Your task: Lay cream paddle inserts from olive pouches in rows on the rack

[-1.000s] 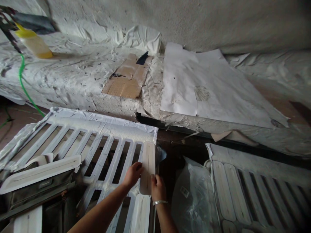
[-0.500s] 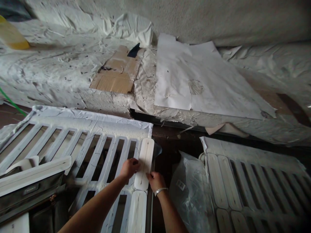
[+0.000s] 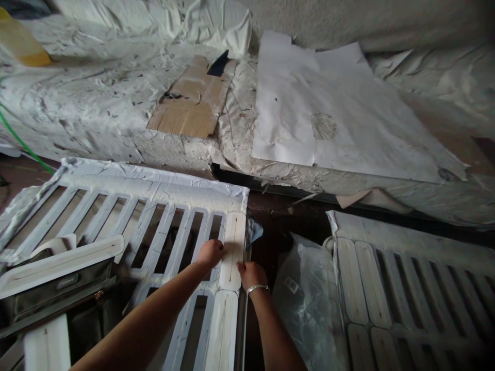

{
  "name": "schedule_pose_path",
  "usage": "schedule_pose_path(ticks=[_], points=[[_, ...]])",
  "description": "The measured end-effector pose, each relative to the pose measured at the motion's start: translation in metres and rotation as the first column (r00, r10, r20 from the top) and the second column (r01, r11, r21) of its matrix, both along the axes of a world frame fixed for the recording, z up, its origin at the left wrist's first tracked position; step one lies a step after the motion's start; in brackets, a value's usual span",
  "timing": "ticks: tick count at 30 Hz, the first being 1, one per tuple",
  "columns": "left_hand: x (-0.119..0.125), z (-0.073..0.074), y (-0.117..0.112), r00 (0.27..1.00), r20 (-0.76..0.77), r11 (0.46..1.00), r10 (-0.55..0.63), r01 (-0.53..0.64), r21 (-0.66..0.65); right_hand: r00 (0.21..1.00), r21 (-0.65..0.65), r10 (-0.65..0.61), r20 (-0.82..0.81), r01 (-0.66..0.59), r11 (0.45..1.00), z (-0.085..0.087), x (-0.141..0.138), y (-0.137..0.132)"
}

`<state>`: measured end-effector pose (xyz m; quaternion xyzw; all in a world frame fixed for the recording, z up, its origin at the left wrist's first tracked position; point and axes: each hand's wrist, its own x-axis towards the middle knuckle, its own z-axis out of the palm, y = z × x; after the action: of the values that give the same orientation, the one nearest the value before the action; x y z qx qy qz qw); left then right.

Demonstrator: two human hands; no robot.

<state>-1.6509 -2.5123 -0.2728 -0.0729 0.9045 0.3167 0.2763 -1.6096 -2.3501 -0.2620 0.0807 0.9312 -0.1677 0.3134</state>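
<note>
Both hands pinch the white strip (image 3: 233, 251) by its long edges: left hand (image 3: 211, 253) on the left edge, right hand (image 3: 250, 273) at the near right corner, fingers pressed onto it rather than spread. It lies along the right end of the slatted rack (image 3: 116, 206), end to end with a second strip (image 3: 222, 330) nearer the camera. If that white coat is fresh, best bet imo: touch edges only, keep it level, square it with its neighbour. Plastic bag (image 3: 305, 304) and another rack (image 3: 406, 288) sit off right.
</note>
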Motion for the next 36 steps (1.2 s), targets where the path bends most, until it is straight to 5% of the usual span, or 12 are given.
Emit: schedule_pose_path(ticks=[6,13,16,20,25,27,29,32,34,36], points=[[-0.011,0.008,0.005,0.978,-0.001,0.966,-0.208,0.205,-0.156,1.000,0.009,0.009,0.023,-0.010,1.000,-0.002,-0.004,0.004],[-0.009,0.030,0.013,0.941,-0.098,0.920,-0.323,0.288,-0.268,1.000,0.020,0.022,0.011,-0.022,1.000,-0.009,0.002,0.003],[0.002,0.024,0.011,0.877,-0.208,0.890,-0.434,0.380,-0.253,0.999,0.074,0.033,0.009,-0.033,0.997,-0.007,0.003,0.001],[0.016,0.001,0.010,0.714,-0.298,0.769,-0.634,0.541,-0.340,0.999,0.157,0.039,0.001,-0.038,0.987,0.000,0.003,-0.003],[0.025,0.004,0.022,0.733,-0.203,0.740,-0.649,0.545,-0.395,0.971,0.164,0.150,-0.187,-0.120,0.979,0.004,0.012,-0.001],[0.031,0.010,0.018,0.737,-0.253,0.768,-0.627,0.528,-0.362,0.989,0.133,0.063,-0.131,-0.045,0.990,-0.008,0.010,0.007],[0.040,0.015,-0.004,0.760,-0.323,0.822,-0.564,0.482,-0.304,0.994,0.110,0.027,-0.109,-0.015,0.994,-0.025,0.001,0.016],[0.060,0.035,-0.085,0.862,-0.435,0.954,-0.258,0.157,-0.254,0.992,-0.006,-0.019,-0.129,0.019,1.000,-0.042,-0.007,0.026],[0.073,0.055,-0.167,0.913,-0.401,0.901,-0.074,-0.111,-0.419,0.976,-0.112,-0.121,-0.179,0.102,0.988,-0.040,-0.001,0.028],[0.081,0.071,-0.253,0.961,-0.268,0.789,0.064,-0.213,-0.577,0.954,-0.225,-0.212,-0.211,0.163,0.961,-0.032,0.015,0.020]])
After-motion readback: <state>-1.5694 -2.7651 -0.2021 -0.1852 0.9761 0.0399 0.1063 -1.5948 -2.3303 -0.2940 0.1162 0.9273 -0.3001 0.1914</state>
